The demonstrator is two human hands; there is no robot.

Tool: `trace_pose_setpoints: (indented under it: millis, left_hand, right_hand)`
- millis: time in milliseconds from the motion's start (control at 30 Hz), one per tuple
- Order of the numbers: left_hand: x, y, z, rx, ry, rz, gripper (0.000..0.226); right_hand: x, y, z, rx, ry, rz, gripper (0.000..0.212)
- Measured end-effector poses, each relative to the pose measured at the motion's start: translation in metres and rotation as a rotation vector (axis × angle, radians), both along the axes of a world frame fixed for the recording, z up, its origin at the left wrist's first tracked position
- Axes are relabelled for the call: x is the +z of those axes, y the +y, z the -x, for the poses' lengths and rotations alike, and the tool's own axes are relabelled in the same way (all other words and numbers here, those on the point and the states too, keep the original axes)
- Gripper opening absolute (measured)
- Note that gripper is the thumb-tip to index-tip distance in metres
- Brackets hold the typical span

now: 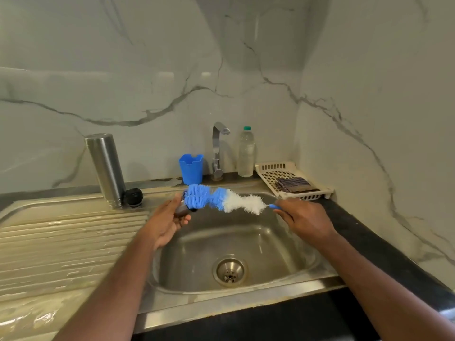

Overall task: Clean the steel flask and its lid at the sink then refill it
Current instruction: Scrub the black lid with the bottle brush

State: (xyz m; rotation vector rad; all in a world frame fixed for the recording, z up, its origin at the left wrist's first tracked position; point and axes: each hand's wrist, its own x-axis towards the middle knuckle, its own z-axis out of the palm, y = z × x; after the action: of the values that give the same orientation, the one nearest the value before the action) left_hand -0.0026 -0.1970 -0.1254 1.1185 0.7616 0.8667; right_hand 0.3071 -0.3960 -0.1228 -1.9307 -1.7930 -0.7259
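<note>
flask: steel flask (105, 168) stands upside down on the ribbed draining board (61, 242), left of the sink basin, close to the marble wall; no hand on it.
black cap: a black round cap (133, 197) sits on the draining board, touching or just beside the flask's base on its right.
left hand: left hand (170, 223) is held over the basin's left edge, palm turned up, fingers curled round a small dark and steel piece (182, 209), apparently a flask lid part; what it is exactly cannot be told.
right hand: right hand (305, 219) is over the basin's right side, clasping the thin blue handle of the bottle brush (222, 199).
brush: lies roughly level above the basin between the two hands; bristles blue at the left end, white toward the handle; the blue end is against the piece in the left hand.
sink: steel sink (283, 254) with a round drain strainer (230, 269) in the bottom.
tap: chrome tap (218, 148) stands behind the basin; no water seen at the spout.
behind the sink: blue plastic cup (191, 168) left of the tap; clear plastic bottle (246, 152) with green top right of it.
right corner: cream slotted tray (278, 171) on the dark counter, with a folded checked cloth (294, 184) lying in it.
</note>
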Motion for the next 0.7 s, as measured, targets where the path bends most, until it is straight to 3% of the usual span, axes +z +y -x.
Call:
trace_pose_setpoints:
  millis: [167, 267, 367, 433, 500, 600, 667, 700]
  left_hand:
    - [0.01, 0.001, 0.005, -0.016, 0.004, 0.031, 0.05]
    - [0.007, 0.003, 0.01, 0.027, 0.191, -0.007, 0.058]
    - [0.002, 0.009, 0.017, 0.088, 0.322, 0.015, 0.061]
    - [0.002, 0.014, 0.018, 0.113, 0.282, 0.044, 0.058]
    - [0.0, 0.016, 0.018, 0.086, 0.236, 0.035, 0.052]
    - [-0.008, 0.015, 0.014, 0.027, 0.198, -0.144, 0.033]
    - [-0.013, 0.018, 0.013, 0.095, 0.188, -0.342, 0.046]
    - [-0.013, 0.019, 0.013, 0.121, 0.171, -0.406, 0.052]
  right_hand:
    - [0.01, 0.035, -0.004, 0.051, -0.089, -0.152, 0.025]
    - [0.016, 0.057, 0.003, 0.111, -0.283, -0.204, 0.006]
    - [0.016, 0.069, 0.02, 0.176, -0.37, -0.083, 0.02]
    - [0.016, 0.071, 0.025, 0.172, -0.385, -0.068, 0.036]
    - [0.013, 0.069, 0.024, 0.159, -0.357, -0.144, 0.035]
    - [0.012, 0.067, 0.025, 0.072, -0.341, -0.206, 0.017]
    - [0.011, 0.068, 0.029, 0.043, -0.282, -0.069, 0.008]
    - [0.01, 0.067, 0.032, 0.041, -0.187, 0.083, 0.017]
